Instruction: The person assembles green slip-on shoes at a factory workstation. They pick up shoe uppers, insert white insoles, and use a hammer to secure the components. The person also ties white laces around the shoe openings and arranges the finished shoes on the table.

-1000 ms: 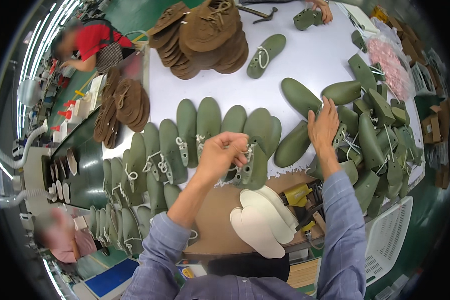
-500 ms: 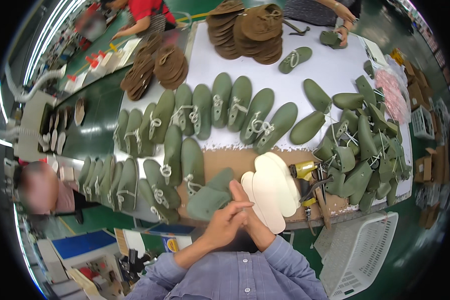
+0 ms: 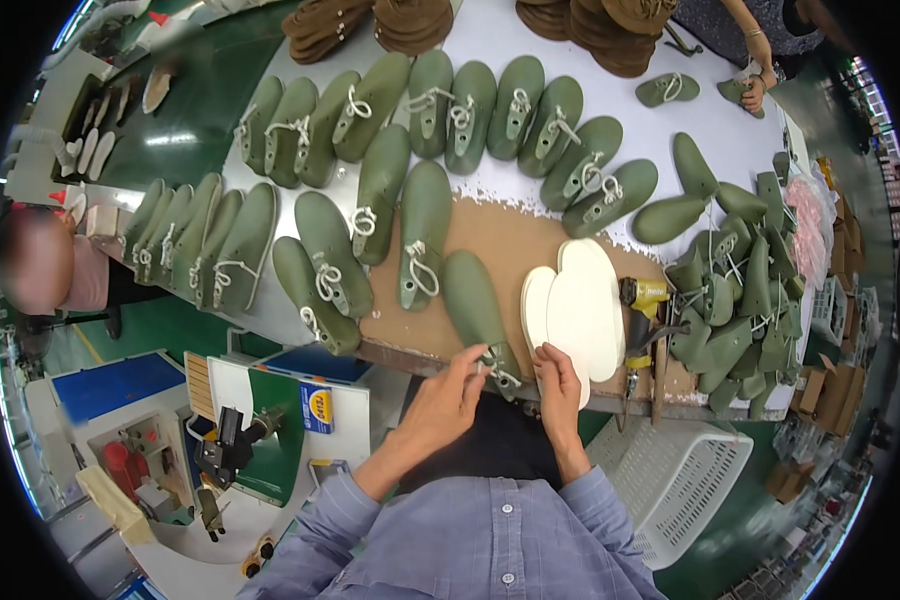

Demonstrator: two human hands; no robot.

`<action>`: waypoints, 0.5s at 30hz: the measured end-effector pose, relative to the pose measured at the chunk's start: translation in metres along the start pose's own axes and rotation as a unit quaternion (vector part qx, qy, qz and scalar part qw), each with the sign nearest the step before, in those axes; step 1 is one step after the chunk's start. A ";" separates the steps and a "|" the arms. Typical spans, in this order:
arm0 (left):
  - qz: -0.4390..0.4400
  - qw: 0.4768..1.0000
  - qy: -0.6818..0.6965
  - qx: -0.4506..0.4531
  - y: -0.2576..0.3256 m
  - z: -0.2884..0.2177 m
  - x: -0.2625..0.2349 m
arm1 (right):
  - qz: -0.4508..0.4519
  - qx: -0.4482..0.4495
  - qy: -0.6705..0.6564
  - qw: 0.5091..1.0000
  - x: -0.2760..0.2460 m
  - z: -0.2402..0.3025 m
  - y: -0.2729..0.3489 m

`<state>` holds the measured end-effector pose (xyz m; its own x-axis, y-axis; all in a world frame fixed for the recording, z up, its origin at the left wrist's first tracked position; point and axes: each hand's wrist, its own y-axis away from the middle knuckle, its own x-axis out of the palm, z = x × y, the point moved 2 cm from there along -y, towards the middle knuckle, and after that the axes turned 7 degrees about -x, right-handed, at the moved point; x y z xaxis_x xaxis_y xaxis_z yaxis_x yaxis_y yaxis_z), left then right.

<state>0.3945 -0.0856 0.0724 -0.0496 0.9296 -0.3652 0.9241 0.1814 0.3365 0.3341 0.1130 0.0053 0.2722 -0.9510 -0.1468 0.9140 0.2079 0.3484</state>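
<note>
A green shoe last (image 3: pixel 475 300) lies at the table's near edge, toe pointing away, with a white cord at its heel end. My left hand (image 3: pixel 440 405) has its thumb and fingers pinched together at that cord and seems to grip it. To the right, my right hand (image 3: pixel 558 390) is closed, fingers bent, in front of the near end of the cream insoles (image 3: pixel 590 310). Whatever it may hold is hidden. The insoles lie in an overlapping stack. Another corded last (image 3: pixel 425 230) stands just beyond the one at my left hand.
Rows of corded green lasts (image 3: pixel 520 105) stand across the table, and loose ones (image 3: pixel 740 300) are heaped at the right. A yellow-and-black power tool (image 3: pixel 645 295) lies beside the insoles. Below the edge is a white plastic crate (image 3: pixel 670 490). A co-worker's hand (image 3: pixel 755 95) holds a last at the far right.
My hands were together over a last lying askew; now they are apart, the left at its cord. The last now points away from me. The whole view has shifted.
</note>
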 end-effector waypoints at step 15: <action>0.218 0.880 -0.357 0.224 -0.126 0.047 -0.009 | 0.088 -0.172 0.289 0.937 0.032 -0.014 0.002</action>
<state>0.2965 -0.1324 -0.0079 0.4493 0.4121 -0.7927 0.8613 -0.4353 0.2619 0.3483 0.0860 -0.0115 0.4546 -0.6321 -0.6275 0.8553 0.5063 0.1096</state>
